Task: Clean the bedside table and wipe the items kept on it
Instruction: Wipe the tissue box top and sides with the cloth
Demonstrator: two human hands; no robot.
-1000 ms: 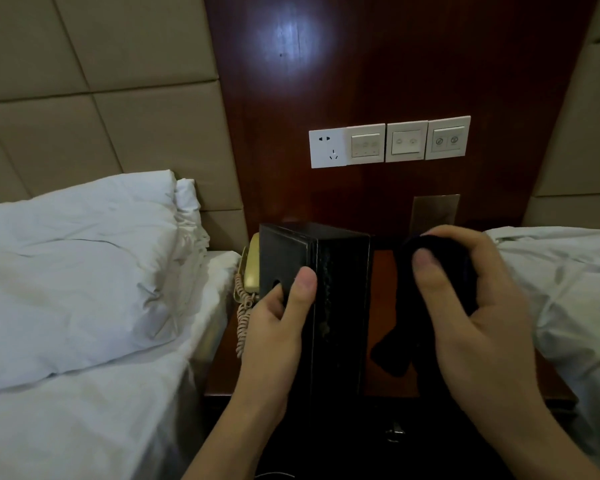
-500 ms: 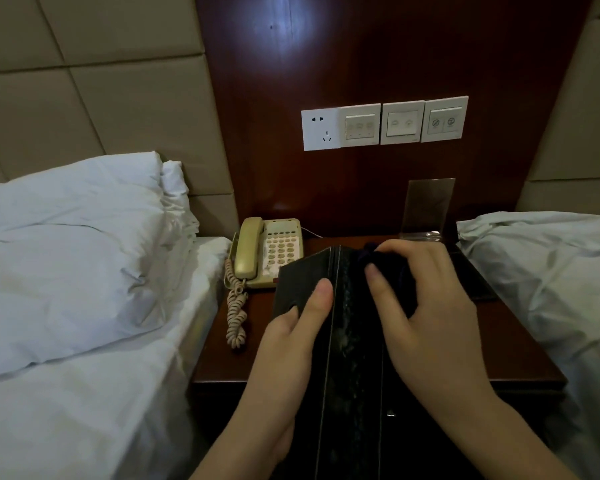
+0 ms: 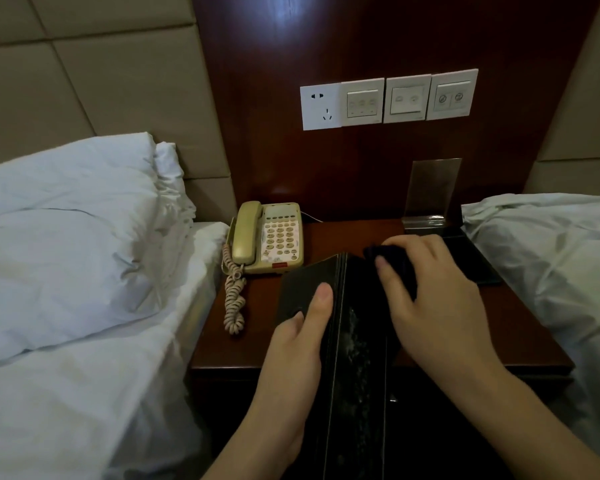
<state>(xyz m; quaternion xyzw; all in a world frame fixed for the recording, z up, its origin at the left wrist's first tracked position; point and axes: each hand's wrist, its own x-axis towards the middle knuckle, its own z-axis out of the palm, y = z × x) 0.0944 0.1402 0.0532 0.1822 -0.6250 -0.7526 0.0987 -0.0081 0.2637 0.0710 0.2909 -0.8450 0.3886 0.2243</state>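
A long black box (image 3: pixel 355 348) is held above the front of the dark wooden bedside table (image 3: pixel 520 327), its dusty top face towards me. My left hand (image 3: pixel 298 344) grips the box's left side, thumb laid on the upper edge. My right hand (image 3: pixel 430 292) holds a bunched dark cloth (image 3: pixel 392 263) against the far end of the box's top. A beige telephone (image 3: pixel 269 237) with a coiled cord (image 3: pixel 234 296) sits at the table's back left. A clear acrylic stand (image 3: pixel 432 195) is at the back right.
White bedding (image 3: pixel 70 244) of one bed lies left of the table, and white bedding (image 3: pixel 551 258) of another lies to the right. A flat dark item (image 3: pixel 471 258) rests by the table's right edge. A socket and switch plates (image 3: pixel 388 100) are on the wooden wall panel.
The box has come down from upright in front of the telephone to lying lengthwise towards me. My right hand with the cloth has moved onto the box's far top end.
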